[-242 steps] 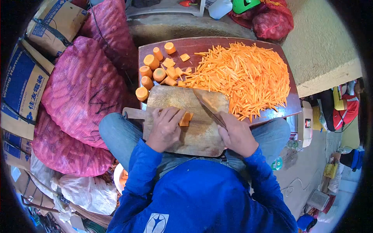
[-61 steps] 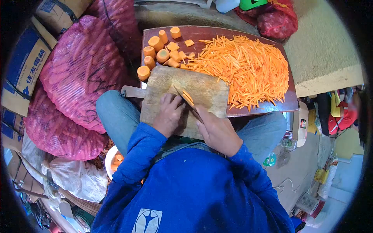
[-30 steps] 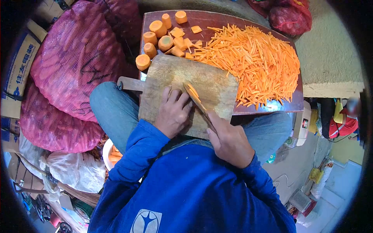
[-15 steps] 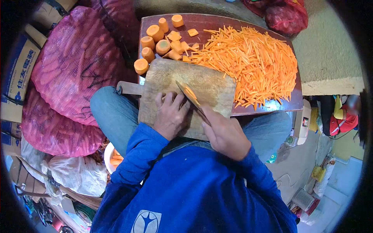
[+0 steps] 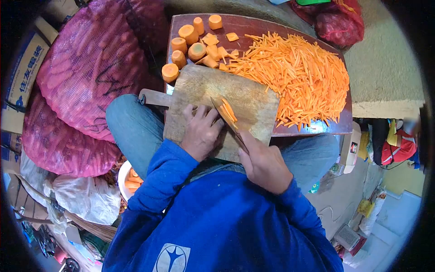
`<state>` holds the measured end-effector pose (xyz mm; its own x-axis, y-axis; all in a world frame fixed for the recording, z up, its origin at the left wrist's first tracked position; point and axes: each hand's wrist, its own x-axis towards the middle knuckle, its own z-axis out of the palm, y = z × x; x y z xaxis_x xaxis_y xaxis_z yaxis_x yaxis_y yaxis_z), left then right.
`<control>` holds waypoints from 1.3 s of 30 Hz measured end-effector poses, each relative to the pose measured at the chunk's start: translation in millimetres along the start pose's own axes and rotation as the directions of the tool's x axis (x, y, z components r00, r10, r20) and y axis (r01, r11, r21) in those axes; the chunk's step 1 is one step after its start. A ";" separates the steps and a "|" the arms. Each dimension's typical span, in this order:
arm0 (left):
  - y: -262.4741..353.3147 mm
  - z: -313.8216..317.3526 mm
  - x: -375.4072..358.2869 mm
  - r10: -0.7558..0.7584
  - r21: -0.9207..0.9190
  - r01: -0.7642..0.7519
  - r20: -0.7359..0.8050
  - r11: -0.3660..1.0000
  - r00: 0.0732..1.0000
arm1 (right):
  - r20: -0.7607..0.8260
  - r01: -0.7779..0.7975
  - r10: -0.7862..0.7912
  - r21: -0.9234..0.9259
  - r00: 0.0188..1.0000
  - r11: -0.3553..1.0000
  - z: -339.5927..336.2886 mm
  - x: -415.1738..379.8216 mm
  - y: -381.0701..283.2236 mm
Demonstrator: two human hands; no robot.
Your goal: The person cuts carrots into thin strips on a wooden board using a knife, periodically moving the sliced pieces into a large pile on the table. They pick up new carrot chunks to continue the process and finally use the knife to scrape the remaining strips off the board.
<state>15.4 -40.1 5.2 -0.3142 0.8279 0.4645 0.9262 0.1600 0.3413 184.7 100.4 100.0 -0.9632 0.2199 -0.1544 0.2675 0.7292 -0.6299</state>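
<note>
My right hand [image 5: 267, 165] grips a kitchen knife [image 5: 230, 122] whose blade slants up and left over a wooden cutting board [image 5: 192, 88] on my lap. Just right of the blade lie a few thin carrot sticks [image 5: 229, 110]. Beside the blade's left face, my left hand [image 5: 202, 133] presses down on the board with curled fingers; whatever lies beneath them is hidden. A large heap of carrot sticks [image 5: 312, 81] covers the right part of the low table [image 5: 249, 22]. Several peeled carrot chunks [image 5: 188, 32] and flat carrot pieces [image 5: 210, 39] are at its left.
Pink mesh sacks [image 5: 90, 72] bulge at the left, against cardboard boxes [image 5: 22, 77]. A white bucket [image 5: 123, 179] with carrots is by my left leg. At the top right, a red mesh bag [image 5: 340, 25] rests near a concrete ledge [image 5: 385, 63].
More carrot sticks show beside the blade. The knife and both hands have shifted only slightly, and the whole view has moved a little.
</note>
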 end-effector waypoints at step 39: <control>-4.4 8.3 -3.0 -0.038 -0.114 0.026 -0.101 0.993 0.994 | -0.066 0.096 -0.098 -0.026 0.993 0.995 11.3 26.1 3.5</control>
<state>13.9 -38.9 -4.4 -0.3681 0.7631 0.5312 0.8879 0.1190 0.4444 160.1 101.4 85.1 -0.9809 0.1900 -0.0418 0.1744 0.7637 -0.6216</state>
